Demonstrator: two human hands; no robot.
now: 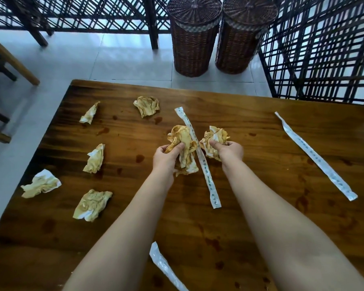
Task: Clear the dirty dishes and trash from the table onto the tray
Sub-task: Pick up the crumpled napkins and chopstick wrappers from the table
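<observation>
loose napkins (pixel 92 204): five, at left of table (pixel 250 238). left hand (pixel 166 157): fingers curled round stained wad (pixel 182 141), mid-table. paper sleeve (pixel 204 166): lies between hands. right hand (pixel 229 151): clenching second wad (pixel 215 135). tray unseen; best squeeze both wads tight before carrying.

Two crumpled paper napkins, white and stained yellow-brown, are held above the middle of the wooden table (pixel 135 133). The left-held napkin (pixel 183 143) is gripped by the left hand (pixel 166 158), the right-held napkin (pixel 215 139) by the right hand (pixel 229 151). Five similar wads are scattered on the table's left half, from the far wad (pixel 146 106) to the near wad (pixel 91 204). Three long white chopstick sleeves are laid flat: the middle sleeve (pixel 206 175) diagonally between the hands, the right sleeve (pixel 315 156) well apart, and the near sleeve (pixel 166 267) cut off by the frame.
</observation>
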